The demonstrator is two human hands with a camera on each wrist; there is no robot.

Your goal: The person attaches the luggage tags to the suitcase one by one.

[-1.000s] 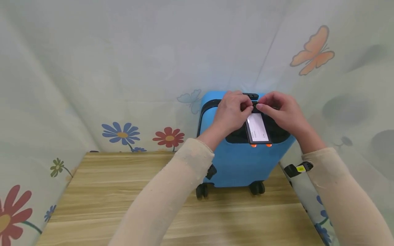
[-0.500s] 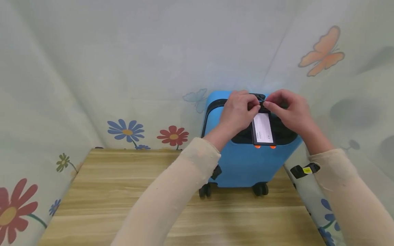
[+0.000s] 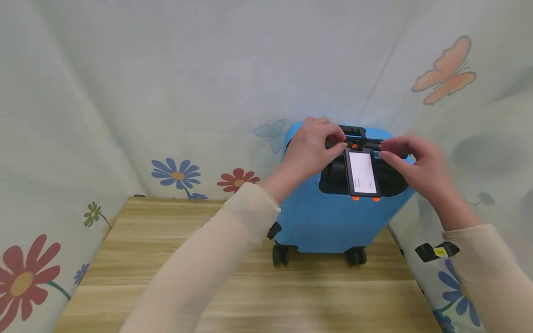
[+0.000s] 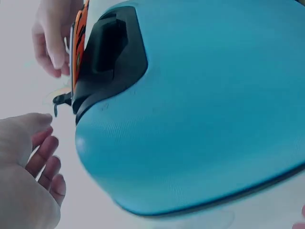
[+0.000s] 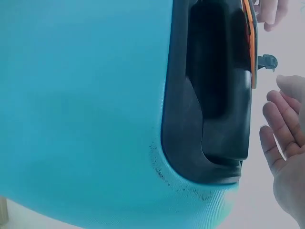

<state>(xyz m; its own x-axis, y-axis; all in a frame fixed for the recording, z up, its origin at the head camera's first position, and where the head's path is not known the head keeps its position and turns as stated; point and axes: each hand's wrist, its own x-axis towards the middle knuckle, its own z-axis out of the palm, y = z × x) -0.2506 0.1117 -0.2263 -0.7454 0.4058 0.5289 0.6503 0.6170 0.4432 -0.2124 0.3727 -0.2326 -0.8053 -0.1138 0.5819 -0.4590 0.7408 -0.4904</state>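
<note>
A black-framed luggage tag [image 3: 362, 173] with a white card hangs over the dark recessed panel on a blue suitcase [image 3: 325, 222]. Its short black strap [image 3: 362, 138] runs up to the black handle [image 3: 350, 130]. My left hand [image 3: 313, 144] is just left of the strap, thumb and fingers apart with nothing between them. To the right, my right hand [image 3: 420, 166] holds nothing, its fingers loosely bent beside the suitcase top. Seen edge-on in the left wrist view, the tag [image 4: 80, 43] shows orange, and the strap end [image 4: 62, 99] sticks out near my left thumb.
The suitcase stands upright on black wheels [image 3: 356, 255] on a wood-grain table [image 3: 166, 259]. Directly behind it hangs a pale curtain [image 3: 208, 83] printed with flowers and butterflies. The table's right edge lies close to the suitcase.
My fingers have come away from the tag's strap, the right hand moving off to the right, the left slightly leftward. The tag stays hanging. The head view has shifted a little.
</note>
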